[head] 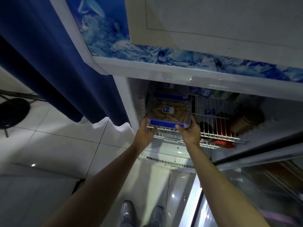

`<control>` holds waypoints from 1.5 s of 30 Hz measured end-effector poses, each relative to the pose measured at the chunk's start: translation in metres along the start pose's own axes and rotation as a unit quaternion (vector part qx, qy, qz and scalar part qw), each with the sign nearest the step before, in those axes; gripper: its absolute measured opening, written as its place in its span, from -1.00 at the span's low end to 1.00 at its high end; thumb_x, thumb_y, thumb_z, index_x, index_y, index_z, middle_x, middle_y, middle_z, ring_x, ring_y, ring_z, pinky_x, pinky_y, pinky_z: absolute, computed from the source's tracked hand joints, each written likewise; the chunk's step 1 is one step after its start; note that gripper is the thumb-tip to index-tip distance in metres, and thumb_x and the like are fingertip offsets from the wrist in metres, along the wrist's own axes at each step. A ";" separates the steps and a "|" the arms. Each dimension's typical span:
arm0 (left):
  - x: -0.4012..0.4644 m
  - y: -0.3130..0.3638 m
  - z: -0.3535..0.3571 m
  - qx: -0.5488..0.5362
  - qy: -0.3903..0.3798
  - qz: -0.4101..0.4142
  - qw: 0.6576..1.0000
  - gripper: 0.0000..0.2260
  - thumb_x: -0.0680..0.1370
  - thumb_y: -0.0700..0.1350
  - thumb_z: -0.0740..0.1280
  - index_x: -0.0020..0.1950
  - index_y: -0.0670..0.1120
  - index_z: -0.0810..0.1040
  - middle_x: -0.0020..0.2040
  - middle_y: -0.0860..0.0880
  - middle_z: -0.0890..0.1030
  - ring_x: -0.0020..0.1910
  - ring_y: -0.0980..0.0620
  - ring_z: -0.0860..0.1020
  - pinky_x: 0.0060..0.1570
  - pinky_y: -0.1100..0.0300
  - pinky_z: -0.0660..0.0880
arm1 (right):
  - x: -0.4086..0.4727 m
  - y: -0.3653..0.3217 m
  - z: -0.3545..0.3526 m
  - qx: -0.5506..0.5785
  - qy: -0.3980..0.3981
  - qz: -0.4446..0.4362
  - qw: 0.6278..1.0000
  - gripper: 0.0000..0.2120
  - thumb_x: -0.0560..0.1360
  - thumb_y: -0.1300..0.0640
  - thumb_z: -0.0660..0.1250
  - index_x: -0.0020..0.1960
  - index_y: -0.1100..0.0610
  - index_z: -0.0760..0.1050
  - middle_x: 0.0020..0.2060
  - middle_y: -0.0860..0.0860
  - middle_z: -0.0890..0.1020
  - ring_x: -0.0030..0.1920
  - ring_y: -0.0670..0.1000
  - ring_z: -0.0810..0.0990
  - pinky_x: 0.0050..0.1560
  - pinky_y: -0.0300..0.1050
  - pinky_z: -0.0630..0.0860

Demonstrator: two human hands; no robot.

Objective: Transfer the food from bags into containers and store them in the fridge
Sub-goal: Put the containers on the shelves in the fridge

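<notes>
A: The person's left hand [146, 128] and right hand [190, 130] are apart, each curled round a near corner of the clear rectangular plastic container with blue clips and a lid sticker [169, 112]. It holds tan stick-shaped food.

B: Where does it sit?

A: On the front left of the white wire fridge shelf [213, 122], its near edge just at the shelf lip. A second clear lidded container [168, 91] lies right behind it, deeper in.

B: So which step is this?

A: Storing, by the look of it; the filling seems done for this box. The next move likely calls for a level push inward until it meets the rear box, then letting go with both hands.

B: And around it?

A: Dark red cans [221, 118] and a brownish jar [244, 122] stand to the right, partly under the wire. The open fridge [180, 71] has a blue icy print along its top, a blue curtain [49, 71] hangs left, and pale glossy floor tiles [57, 153] lie below, with grey shoes [126, 213] showing
</notes>
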State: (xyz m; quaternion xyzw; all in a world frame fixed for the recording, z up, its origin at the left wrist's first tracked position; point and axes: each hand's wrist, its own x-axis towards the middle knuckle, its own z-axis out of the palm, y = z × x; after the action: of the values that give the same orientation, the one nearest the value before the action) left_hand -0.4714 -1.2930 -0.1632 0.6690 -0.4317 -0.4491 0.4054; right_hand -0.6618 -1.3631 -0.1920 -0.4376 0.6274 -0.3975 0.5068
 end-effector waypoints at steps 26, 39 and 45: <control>-0.306 -0.001 -0.227 0.552 0.138 -0.100 0.816 -0.53 0.61 -0.02 0.34 0.53 -0.02 0.44 0.58 -0.14 0.38 0.56 -0.18 0.35 0.47 -0.19 0.38 | -0.292 -0.104 0.130 -0.490 -0.331 -0.412 0.693 -0.66 0.62 0.07 0.25 0.38 -0.02 0.54 0.27 -0.04 0.58 0.21 0.08 0.58 0.17 0.02 0.53; -0.577 -0.109 -0.388 0.487 0.337 -0.258 0.763 -0.66 0.32 -0.14 0.56 0.07 -0.06 0.63 0.02 -0.05 0.65 -0.04 -0.14 0.64 -0.16 0.01 0.48 | -0.554 -0.079 0.328 -0.446 -0.438 -0.543 0.561 -0.74 0.60 0.07 0.28 0.24 0.01 0.63 0.12 -0.02 0.64 0.11 0.10 0.62 0.04 0.06 0.54; -0.697 -0.163 -0.443 0.449 0.392 -0.334 0.730 -0.65 0.33 -0.11 0.54 0.09 -0.07 0.64 0.05 -0.08 0.64 -0.02 -0.16 0.61 -0.14 -0.04 0.51 | -0.672 -0.049 0.402 -0.417 -0.489 -0.572 0.510 -0.81 0.56 0.12 0.39 0.15 0.06 0.68 -0.01 0.02 0.68 -0.04 0.11 0.67 -0.12 -0.06 0.52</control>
State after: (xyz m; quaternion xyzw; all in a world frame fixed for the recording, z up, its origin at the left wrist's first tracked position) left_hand -0.1713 -0.5198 -0.0219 0.9908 -0.1342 -0.0066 0.0144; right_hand -0.1901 -0.7603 -0.0202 -0.9877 -0.0116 -0.0169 0.1553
